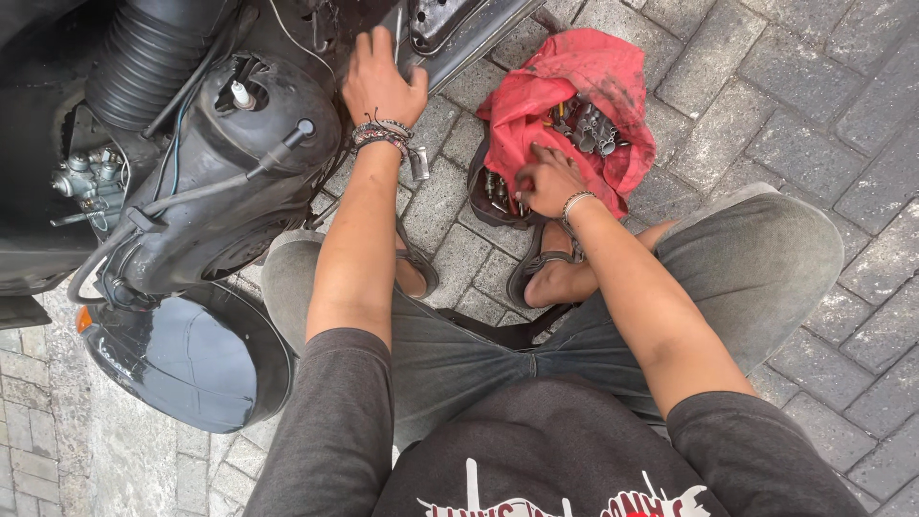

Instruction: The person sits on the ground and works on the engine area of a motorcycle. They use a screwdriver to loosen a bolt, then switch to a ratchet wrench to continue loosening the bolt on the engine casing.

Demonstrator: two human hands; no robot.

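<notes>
From the head camera, we see our left hand (381,84) pressed flat on the scooter engine (225,182), holding nothing. Our right hand (546,182) digs, fingers curled, among loose sockets (589,129) in the red cloth (574,86); its grip seems empty. Sockets could roll onto the paving.

The scooter engine housing (220,182) sits at the upper left, with a ribbed intake hose (144,57) above it and a wheel fender (182,359) below it. The left hand (383,81) rests against the scooter frame, right of the housing. The tool pouch (565,115) lies on the paving (814,86) to the right, just beyond the person's feet. The right hand (548,182) reaches into the pouch's near edge, among the sockets (586,126) inside it. Both knees flank the feet.
</notes>
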